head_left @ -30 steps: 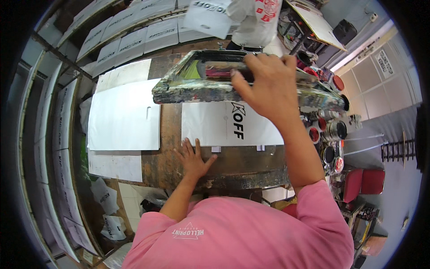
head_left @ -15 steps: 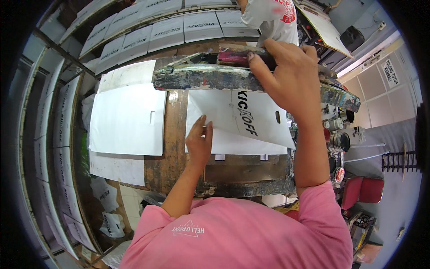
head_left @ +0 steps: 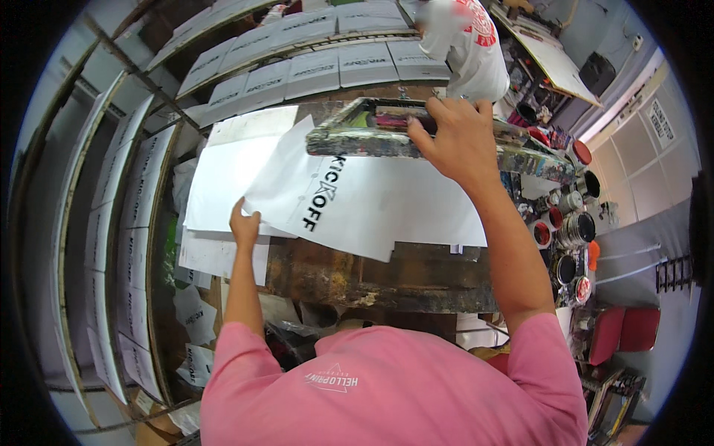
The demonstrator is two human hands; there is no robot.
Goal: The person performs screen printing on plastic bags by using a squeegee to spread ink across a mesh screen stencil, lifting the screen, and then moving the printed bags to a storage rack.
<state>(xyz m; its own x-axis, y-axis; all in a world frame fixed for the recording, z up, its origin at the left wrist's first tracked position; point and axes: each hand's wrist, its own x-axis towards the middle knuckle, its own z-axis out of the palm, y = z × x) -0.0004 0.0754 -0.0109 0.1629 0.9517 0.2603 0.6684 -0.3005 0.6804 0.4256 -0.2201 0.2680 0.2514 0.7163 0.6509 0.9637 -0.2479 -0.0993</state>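
Observation:
My left hand [head_left: 245, 225] pinches the lower left corner of a flat white bag [head_left: 357, 223] with black printing. The bag is lifted and slants across the worktable, partly over a stack of blank white bags [head_left: 219, 182] on the left. My right hand [head_left: 462, 140] grips the near rail of a paint-stained screen printing frame [head_left: 364, 143], which is tilted up above the table. A squeegee with a pinkish blade area [head_left: 394, 119] rests inside the frame, partly hidden. White material [head_left: 454, 204] lies under the frame on the right.
Racks at the back and left hold rows of printed white bags [head_left: 316, 73]. Paint cans [head_left: 576, 227] crowd the table's right side, near a red chair [head_left: 621, 331]. Another person in a white shirt [head_left: 476, 63] stands beyond the table. Printed scraps [head_left: 195, 316] lie low at left.
My left hand has drawn the printed bag leftward from below the frame, toward the blank stack. My right hand still holds the frame up. The head view has shifted slightly.

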